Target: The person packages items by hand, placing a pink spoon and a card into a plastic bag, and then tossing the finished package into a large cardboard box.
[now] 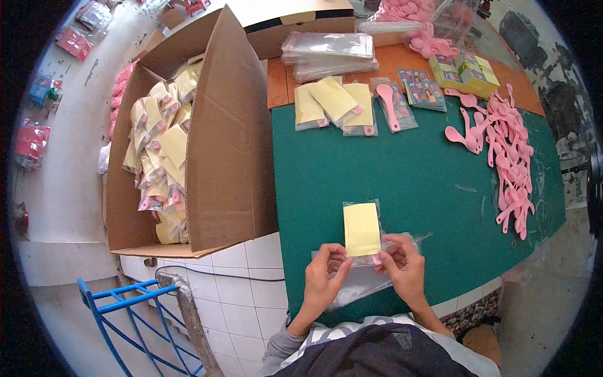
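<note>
Near the front edge of the green table, a clear plastic bag (362, 230) holds a yellow card, its plain back facing up. At its lower right corner shows a bit of pink, like a spoon handle end. My left hand (323, 278) pinches the bag's lower left corner, and my right hand (405, 269) pinches the lower right one by the pink end. Under both hands lie loose clear bags (361, 286). Farther back are several packed bags (333, 103), one of them turned so its pink spoon (388, 103) faces up.
A tall cardboard box (232, 144) full of packed bags stands left of the table. Pink spoons (509, 151) are heaped on the right. Printed cards (424, 91), card stacks (461, 72) and a pile of clear bags (326, 53) sit at the back. A blue metal frame (132, 301) is lower left.
</note>
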